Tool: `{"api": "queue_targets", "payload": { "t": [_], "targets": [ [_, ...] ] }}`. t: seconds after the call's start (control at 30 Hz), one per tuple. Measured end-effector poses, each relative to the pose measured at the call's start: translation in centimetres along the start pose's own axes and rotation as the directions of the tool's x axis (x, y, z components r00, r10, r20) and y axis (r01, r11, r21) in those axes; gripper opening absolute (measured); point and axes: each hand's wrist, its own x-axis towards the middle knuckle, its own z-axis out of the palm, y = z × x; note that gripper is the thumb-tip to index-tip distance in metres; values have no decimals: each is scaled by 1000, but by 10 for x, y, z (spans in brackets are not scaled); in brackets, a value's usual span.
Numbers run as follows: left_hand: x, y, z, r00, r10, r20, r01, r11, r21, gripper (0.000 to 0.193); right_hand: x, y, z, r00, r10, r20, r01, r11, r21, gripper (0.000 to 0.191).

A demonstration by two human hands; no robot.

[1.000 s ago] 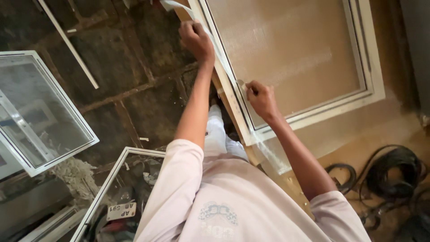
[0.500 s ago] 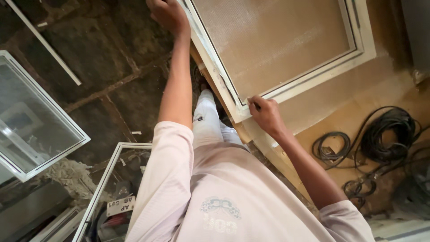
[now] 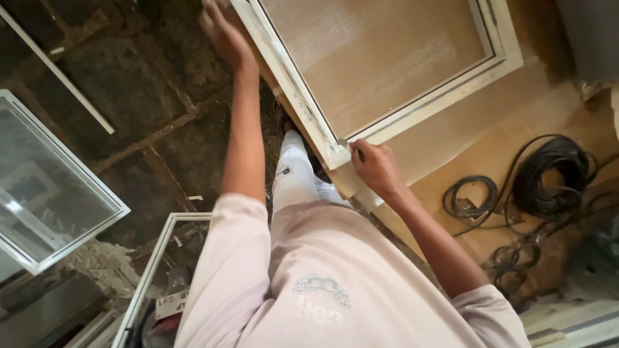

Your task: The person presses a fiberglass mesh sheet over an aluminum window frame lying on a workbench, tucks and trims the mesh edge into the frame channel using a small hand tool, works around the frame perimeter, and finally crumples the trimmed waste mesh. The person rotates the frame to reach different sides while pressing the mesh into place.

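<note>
Both hands have spread further apart along the frame (image 3: pixel 303 106) since a second ago, the left hand (image 3: pixel 222 32) sliding up its long side toward the top of view. It lies there with fingers loosely curved; whether it grips the edge or only presses on it I cannot tell, since the fingertips are cut off. The right hand (image 3: pixel 374 166) is closed at the frame's near corner, fingers pinched together on something small that I cannot make out. The white frame lies flat on the bench (image 3: pixel 451 154), with mesh (image 3: pixel 380 58) already stretched across it, so the work looks well on, the near corner apparently still being finished. Cables (image 3: pixel 548 174) coil to the right; glazed frames (image 3: pixel 45 193) rest on the floor to the left.
</note>
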Motion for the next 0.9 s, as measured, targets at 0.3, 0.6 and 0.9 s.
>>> {"api": "queue_targets", "payload": {
  "t": [0.3,0.6,0.9],
  "targets": [
    [-207,22,-28,975,42,216,-159,814,558,39,-7,4,4,997,-70,-25,70,998,3,13],
    [-210,-1,-27,959,196,207,-276,816,507,24,-11,4,10,988,-155,-9,153,983,-102,8],
    [-210,-5,-29,947,233,221,-316,799,511,21,-12,0,10,978,-204,39,208,969,-136,9]
  ]
}}
